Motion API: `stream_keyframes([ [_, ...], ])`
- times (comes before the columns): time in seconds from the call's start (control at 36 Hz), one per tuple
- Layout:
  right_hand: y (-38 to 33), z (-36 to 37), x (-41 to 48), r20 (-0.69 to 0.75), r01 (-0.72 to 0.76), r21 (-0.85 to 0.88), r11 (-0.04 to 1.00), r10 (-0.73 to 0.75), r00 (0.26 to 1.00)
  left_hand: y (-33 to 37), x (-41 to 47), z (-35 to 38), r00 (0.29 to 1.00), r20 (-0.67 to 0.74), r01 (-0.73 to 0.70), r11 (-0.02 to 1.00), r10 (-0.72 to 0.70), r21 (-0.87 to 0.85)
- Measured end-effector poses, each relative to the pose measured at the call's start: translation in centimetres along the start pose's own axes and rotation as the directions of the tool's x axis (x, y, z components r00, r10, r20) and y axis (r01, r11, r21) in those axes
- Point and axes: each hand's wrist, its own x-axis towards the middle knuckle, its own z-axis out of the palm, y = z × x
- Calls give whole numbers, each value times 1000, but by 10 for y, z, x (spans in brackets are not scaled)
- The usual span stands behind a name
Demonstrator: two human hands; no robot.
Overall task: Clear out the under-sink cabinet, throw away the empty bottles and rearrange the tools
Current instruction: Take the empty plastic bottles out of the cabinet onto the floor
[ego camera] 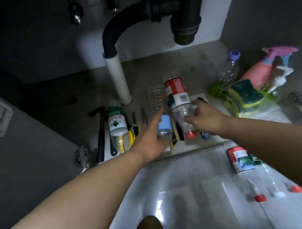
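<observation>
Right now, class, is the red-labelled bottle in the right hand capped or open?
Capped: the red-labelled bottle shows a red cap on its neck, below the right hand.

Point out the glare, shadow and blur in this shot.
Head view: white glare streaks the glossy floor tiles; head view: the upper left of the cabinet is nearly black; head view: the floor bottles at right are smeared by blur.

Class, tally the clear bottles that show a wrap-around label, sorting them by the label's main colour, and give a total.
Red label: 2, the red-label bottle in the cabinet and the red-label bottle on the floor
Blue label: 1, the blue-label bottle
Green-and-white label: 1, the green-label bottle
Total: 4
</observation>
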Motion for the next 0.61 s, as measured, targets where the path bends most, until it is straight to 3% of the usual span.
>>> stream_keyframes([
  [0.08,21,-53,-55,70,-50,67,997,46,997,39,-24,17,988,136,-72,997,74,-24],
  [0.19,72,-91,-102,251,-234,121,965,198,947,44,-43,47,928,332,-150,985,169,-82],
  [0.25,85,-93,-109,357,-305,42,951,271,894,31,-47,47,893,412,-144,982,183,-125],
  [0.33,102,-91,-120,516,-411,-112,905,406,754,15,-57,51,841,518,-115,986,160,-118],
  [0.39,123,-91,-135,543,-486,-184,854,501,674,14,-64,67,800,591,-67,994,106,-87],
  [0.44,149,-84,-145,506,-546,-224,807,576,643,14,-67,86,759,649,-11,998,49,-62],
  [0.53,172,-63,-146,429,-562,-258,786,614,662,13,-69,105,732,681,60,997,-19,-38],
  [0.61,185,-42,-138,309,-459,-318,829,549,777,8,-70,119,734,673,117,993,-91,7],
])
